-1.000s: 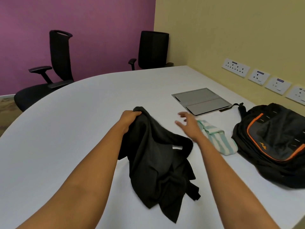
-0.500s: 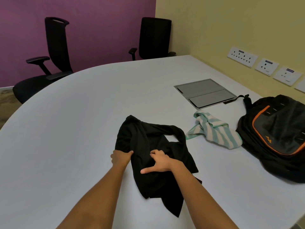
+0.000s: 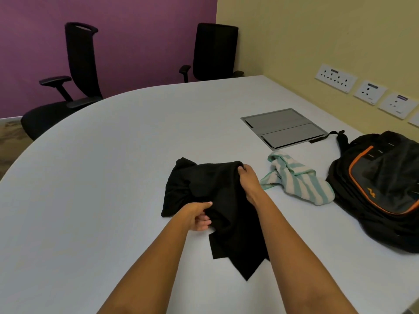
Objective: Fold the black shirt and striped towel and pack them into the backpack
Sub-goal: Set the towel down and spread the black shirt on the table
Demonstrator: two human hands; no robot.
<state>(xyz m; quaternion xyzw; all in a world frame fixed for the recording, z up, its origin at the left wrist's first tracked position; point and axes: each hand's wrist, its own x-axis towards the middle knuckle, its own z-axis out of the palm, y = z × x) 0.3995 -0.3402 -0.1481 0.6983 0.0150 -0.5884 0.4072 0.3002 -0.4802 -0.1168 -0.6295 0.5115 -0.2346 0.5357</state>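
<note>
The black shirt point(image 3: 217, 200) lies bunched on the white table point(image 3: 102, 189) in front of me. My left hand point(image 3: 197, 216) pinches its near left part. My right hand point(image 3: 248, 180) grips its far right edge, fingers curled into the cloth. To the right of the shirt sits the crumpled green-and-white striped towel point(image 3: 299, 184), untouched. Beyond it, at the table's right side, rests the black backpack point(image 3: 381, 189) with orange trim, lying flat; I cannot tell whether it is unzipped.
A grey cable hatch point(image 3: 283, 126) is set flush in the table behind the towel. Two black office chairs point(image 3: 77, 78) point(image 3: 215, 51) stand at the far edge. Wall sockets point(image 3: 335, 78) line the yellow wall on the right.
My right hand has moved from the shirt's middle to its far right edge and closed on it. My left hand has shifted its grip on the near left part. The shirt is more bunched.
</note>
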